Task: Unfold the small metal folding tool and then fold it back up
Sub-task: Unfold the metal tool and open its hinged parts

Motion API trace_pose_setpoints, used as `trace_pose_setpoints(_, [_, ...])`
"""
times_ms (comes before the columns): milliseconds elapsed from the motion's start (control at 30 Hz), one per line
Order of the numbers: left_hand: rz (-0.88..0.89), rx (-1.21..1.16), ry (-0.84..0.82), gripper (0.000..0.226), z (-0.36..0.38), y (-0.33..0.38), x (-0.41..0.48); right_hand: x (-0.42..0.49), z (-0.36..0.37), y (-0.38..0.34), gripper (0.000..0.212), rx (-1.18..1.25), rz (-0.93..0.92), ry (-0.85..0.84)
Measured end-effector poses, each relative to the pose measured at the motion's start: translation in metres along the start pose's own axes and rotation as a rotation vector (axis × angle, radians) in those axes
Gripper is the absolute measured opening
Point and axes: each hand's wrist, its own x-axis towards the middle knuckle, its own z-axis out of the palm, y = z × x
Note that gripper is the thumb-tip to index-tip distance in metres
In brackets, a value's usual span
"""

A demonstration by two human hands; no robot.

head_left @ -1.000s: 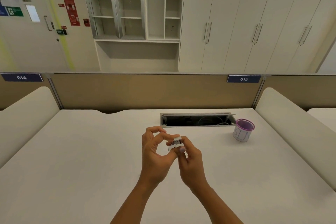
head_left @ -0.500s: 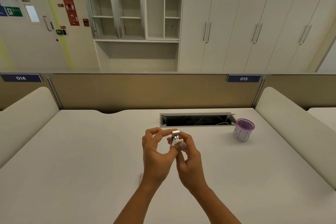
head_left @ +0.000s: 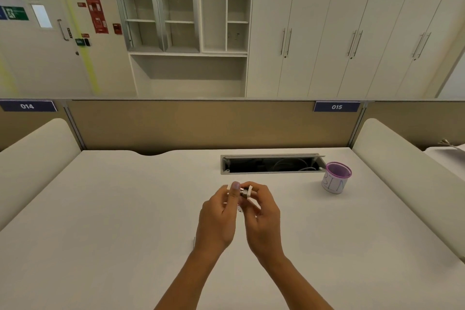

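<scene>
Above the surface (head_left: pixel 125 209), the small metal folding tool (head_left: pixel 244 192) lies pinched between both hands — left hand (head_left: pixel 217 219) at 9 o'clock, right hand (head_left: pixel 264 216) at 3 — fingers closed on it, its long axis roughly crosswise.

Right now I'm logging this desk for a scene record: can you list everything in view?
Folding tool: one, silver and white, pinched between both hands above the desk.
Cup: one, white with purple rim, far right of desk beside the cable slot.
Cable slot: one, dark, open, at desk's back.
Desk: one, white.
Cabinets: white, on the back wall.
Left hand: gripping the tool.
Right hand: gripping the tool.
</scene>
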Motion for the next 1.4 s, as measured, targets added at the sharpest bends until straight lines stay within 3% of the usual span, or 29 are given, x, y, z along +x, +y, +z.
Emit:
trace_pose_setpoints(133, [-0.003, 0.134, 0.033, 0.047, 0.002, -0.001, 0.000, 0.000, 0.003, 0.000, 0.038, -0.028, 0.010, -0.015])
trace_pose_setpoints(333, [0.102, 0.143, 0.102, 0.049, 0.012, -0.007, -0.003, 0.000, 0.009, -0.001, 0.022, 0.046, 0.133, 0.020])
trace_pose_setpoints(667, [0.123, -0.064, 0.175, 0.038, 0.018, -0.006, -0.003, 0.000, 0.018, -0.017, 0.025, 0.148, 0.218, 0.079])
trace_pose_setpoints(733, [0.017, -0.199, 0.224, 0.041, 0.017, -0.007, -0.002, 0.004, 0.018, -0.021, 0.026, 0.234, 0.252, 0.129])
trace_pose_setpoints(800, [-0.206, -0.463, 0.323, 0.046, 0.014, -0.014, 0.001, 0.017, 0.011, -0.021, 0.023, 0.563, 0.426, 0.266])
trace_pose_setpoints(867, [-0.307, -0.576, 0.339, 0.050, 0.011, -0.022, 0.000, 0.030, 0.004, -0.020, 0.023, 0.830, 0.604, 0.330])
trace_pose_setpoints(1100, [-0.292, -0.597, 0.282, 0.037, -0.003, -0.032, 0.004, 0.035, -0.005, -0.023, 0.021, 0.933, 0.646, 0.190])
trace_pose_setpoints(1233, [-0.173, -0.486, 0.384, 0.020, -0.019, -0.034, 0.010, 0.044, -0.011, -0.021, 0.020, 0.964, 0.599, 0.137])
trace_pose_setpoints(1300, [-0.156, -0.347, 0.258, 0.024, -0.028, -0.031, 0.016, 0.048, -0.013, -0.021, 0.019, 0.958, 0.576, 0.085])
trace_pose_setpoints(1400, [-0.221, -0.160, -0.150, 0.042, -0.036, -0.012, 0.022, 0.051, -0.013, -0.022, 0.022, 0.929, 0.565, -0.033])
